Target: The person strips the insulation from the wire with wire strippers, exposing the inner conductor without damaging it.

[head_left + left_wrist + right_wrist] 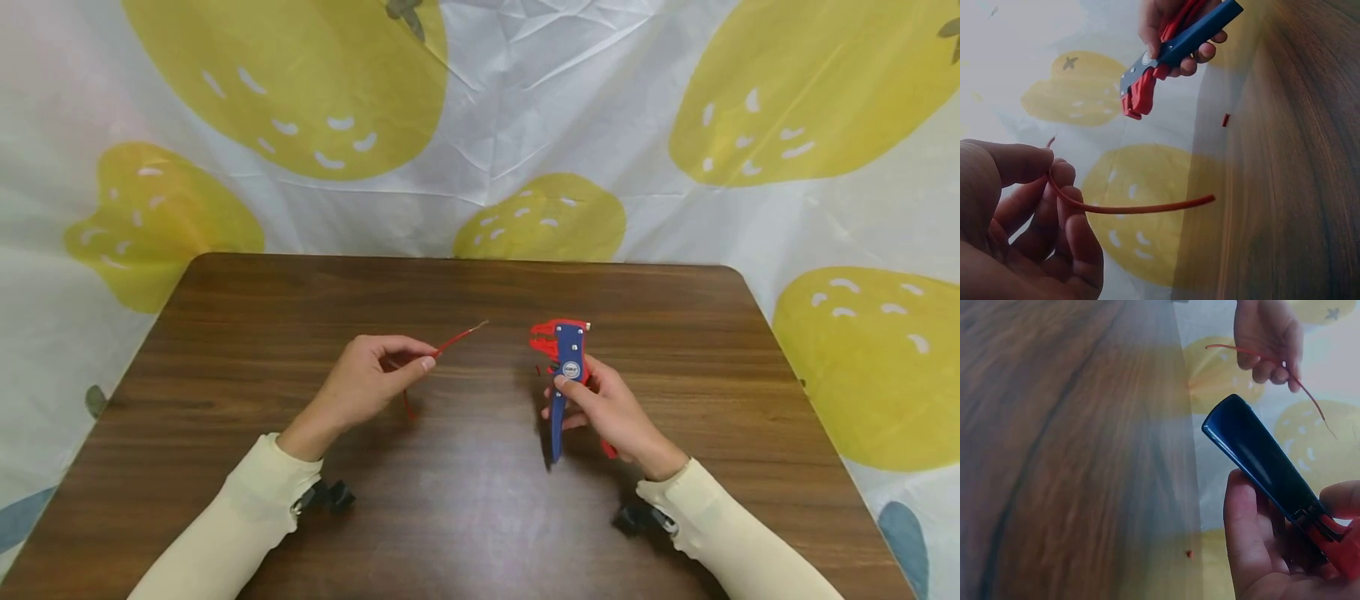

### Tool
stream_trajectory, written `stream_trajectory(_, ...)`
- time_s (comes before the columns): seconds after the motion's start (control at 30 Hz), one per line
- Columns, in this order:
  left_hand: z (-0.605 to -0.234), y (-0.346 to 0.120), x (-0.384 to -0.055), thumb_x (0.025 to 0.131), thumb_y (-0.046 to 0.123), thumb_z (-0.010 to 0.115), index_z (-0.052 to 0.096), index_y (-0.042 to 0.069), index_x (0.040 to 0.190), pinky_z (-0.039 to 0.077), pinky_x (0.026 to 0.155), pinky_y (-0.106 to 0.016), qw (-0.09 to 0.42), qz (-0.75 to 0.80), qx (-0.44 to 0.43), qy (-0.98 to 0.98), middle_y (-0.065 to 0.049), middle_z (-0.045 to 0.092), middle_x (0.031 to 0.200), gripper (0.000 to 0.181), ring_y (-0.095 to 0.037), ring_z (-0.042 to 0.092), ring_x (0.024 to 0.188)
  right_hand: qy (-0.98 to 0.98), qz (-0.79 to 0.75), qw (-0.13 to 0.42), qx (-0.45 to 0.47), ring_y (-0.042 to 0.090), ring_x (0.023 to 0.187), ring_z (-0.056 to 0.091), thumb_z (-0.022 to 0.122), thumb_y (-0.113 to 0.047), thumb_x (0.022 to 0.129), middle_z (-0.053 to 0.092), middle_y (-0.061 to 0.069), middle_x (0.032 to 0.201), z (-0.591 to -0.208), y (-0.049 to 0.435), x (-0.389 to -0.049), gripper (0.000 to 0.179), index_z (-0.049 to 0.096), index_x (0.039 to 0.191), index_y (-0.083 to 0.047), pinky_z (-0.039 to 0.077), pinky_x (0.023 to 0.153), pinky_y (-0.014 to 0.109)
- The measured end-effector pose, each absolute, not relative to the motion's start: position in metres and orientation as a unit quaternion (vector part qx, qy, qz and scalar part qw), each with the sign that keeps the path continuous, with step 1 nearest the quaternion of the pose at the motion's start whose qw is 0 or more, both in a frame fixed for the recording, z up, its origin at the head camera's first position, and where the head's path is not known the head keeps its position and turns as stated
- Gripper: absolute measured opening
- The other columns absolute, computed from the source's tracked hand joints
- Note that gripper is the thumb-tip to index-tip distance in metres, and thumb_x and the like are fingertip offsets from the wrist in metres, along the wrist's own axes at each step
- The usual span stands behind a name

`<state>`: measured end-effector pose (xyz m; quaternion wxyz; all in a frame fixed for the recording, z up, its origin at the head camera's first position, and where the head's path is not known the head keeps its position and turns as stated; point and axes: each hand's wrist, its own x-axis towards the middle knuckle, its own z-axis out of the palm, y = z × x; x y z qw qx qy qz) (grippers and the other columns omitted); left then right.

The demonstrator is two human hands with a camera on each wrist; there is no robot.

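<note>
My left hand (372, 375) pinches a thin red wire (454, 340) between thumb and forefinger. One end, bare copper strands, points up and right; the insulated other end (1191, 204) curves out past the fingers. To its right, my right hand (611, 412) holds a wire stripper (572, 358) with blue and red handles, thumb on its blue side. The tool's red jaws face the wire, with a gap between them and the bare strands. In the right wrist view the blue handle (1260, 450) lies across the fingers.
A short piece of red insulation (1225, 120) lies on the brown wooden table (300, 300) near the stripper. Dark wrist devices (330, 497) are strapped at both cuffs. Behind the table hangs a white cloth (487, 125) with yellow fruit shapes.
</note>
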<state>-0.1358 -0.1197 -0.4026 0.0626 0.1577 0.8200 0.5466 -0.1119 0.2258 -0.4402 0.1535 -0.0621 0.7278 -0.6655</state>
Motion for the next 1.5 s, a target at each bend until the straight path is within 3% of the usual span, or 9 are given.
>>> stream_trajectory(0.1, -0.404, -0.121, -0.137, 0.098, 0.021, 0.078, 0.082, 0.013, 0.111, 0.054, 0.065, -0.027, 0.063, 0.548, 0.156, 0.819, -0.017, 0.08, 0.101, 0.016, -0.035, 0.07, 0.081, 0.733, -0.662, 0.147, -0.049, 0.031, 0.088, 0.08, 0.056, -0.013, 0.11, 0.063, 0.028, 0.108, -0.443, 0.229, -0.113, 0.045, 0.043, 0.148, 0.008, 0.065, 0.076, 0.05)
stream_trajectory(0.23, -0.405, -0.121, -0.138, 0.098, 0.022, 0.078, 0.082, 0.013, 0.111, 0.055, 0.068, -0.028, 0.065, 0.549, 0.155, 0.819, -0.017, 0.08, 0.103, 0.017, -0.026, 0.07, 0.08, 0.743, -0.655, 0.13, -0.036, 0.03, 0.087, 0.08, 0.057, -0.014, 0.109, 0.061, 0.017, 0.1, -0.445, 0.235, -0.116, 0.04, 0.047, 0.141, 0.008, 0.065, 0.075, 0.049)
stream_trajectory(0.33, -0.405, -0.122, -0.138, 0.098, 0.022, 0.078, 0.082, 0.013, 0.111, 0.055, 0.07, -0.028, 0.065, 0.549, 0.153, 0.819, -0.015, 0.08, 0.102, 0.017, -0.022, 0.07, 0.082, 0.754, -0.645, 0.121, -0.035, 0.031, 0.089, 0.08, 0.057, -0.015, 0.11, 0.062, 0.02, 0.101, -0.446, 0.24, -0.118, 0.038, 0.049, 0.138, 0.008, 0.065, 0.074, 0.049)
stream_trajectory(0.47, -0.406, -0.123, -0.139, 0.098, 0.021, 0.078, 0.082, 0.013, 0.112, 0.056, 0.071, -0.028, 0.066, 0.548, 0.153, 0.82, -0.01, 0.081, 0.1, 0.017, -0.028, 0.072, 0.086, 0.77, -0.628, 0.109, -0.031, 0.028, 0.089, 0.079, 0.059, -0.017, 0.109, 0.063, 0.023, 0.106, -0.447, 0.246, -0.121, 0.036, 0.05, 0.134, 0.008, 0.065, 0.073, 0.047)
stream_trajectory(0.6, -0.406, -0.124, -0.138, 0.098, 0.021, 0.077, 0.081, 0.011, 0.113, 0.056, 0.072, -0.028, 0.072, 0.55, 0.151, 0.818, -0.013, 0.08, 0.103, 0.018, -0.027, 0.073, 0.087, 0.797, -0.597, 0.089, -0.022, 0.017, 0.078, 0.072, 0.065, -0.016, 0.106, 0.068, 0.013, 0.101, -0.448, 0.25, -0.124, 0.034, 0.051, 0.127, 0.007, 0.064, 0.067, 0.038)
stream_trajectory(0.73, -0.406, -0.125, -0.138, 0.099, 0.02, 0.077, 0.081, 0.01, 0.113, 0.057, 0.074, -0.028, 0.078, 0.556, 0.148, 0.814, -0.017, 0.079, 0.106, 0.018, -0.024, 0.073, 0.089, 0.814, -0.574, 0.088, -0.016, 0.015, 0.07, 0.064, 0.068, -0.016, 0.104, 0.072, 0.006, 0.094, -0.45, 0.254, -0.127, 0.035, 0.052, 0.126, 0.005, 0.059, 0.062, 0.032)
stream_trajectory(0.97, -0.407, -0.126, -0.137, 0.099, 0.019, 0.076, 0.081, 0.01, 0.113, 0.056, 0.074, -0.027, 0.078, 0.557, 0.144, 0.814, -0.006, 0.08, 0.101, 0.017, -0.023, 0.073, 0.089, 0.817, -0.566, 0.11, -0.02, 0.016, 0.074, 0.067, 0.067, -0.014, 0.105, 0.075, 0.011, 0.1, -0.45, 0.259, -0.13, 0.039, 0.049, 0.132, 0.008, 0.059, 0.066, 0.031)
stream_trajectory(1.2, -0.408, -0.127, -0.137, 0.099, 0.019, 0.076, 0.081, 0.01, 0.113, 0.056, 0.074, -0.027, 0.08, 0.559, 0.145, 0.812, -0.01, 0.08, 0.104, 0.017, -0.034, 0.073, 0.094, 0.816, -0.563, 0.13, -0.02, 0.015, 0.074, 0.067, 0.066, -0.013, 0.105, 0.074, 0.014, 0.1, -0.451, 0.262, -0.131, 0.044, 0.047, 0.137, 0.011, 0.059, 0.068, 0.028)
stream_trajectory(1.5, -0.408, -0.127, -0.137, 0.099, 0.019, 0.076, 0.081, 0.01, 0.114, 0.055, 0.075, -0.026, 0.085, 0.56, 0.142, 0.812, -0.007, 0.08, 0.103, 0.018, -0.03, 0.071, 0.093, 0.823, -0.55, 0.14, -0.012, 0.014, 0.074, 0.068, 0.066, -0.011, 0.104, 0.071, 0.018, 0.105, -0.454, 0.267, -0.134, 0.043, 0.048, 0.135, 0.012, 0.06, 0.069, 0.029)
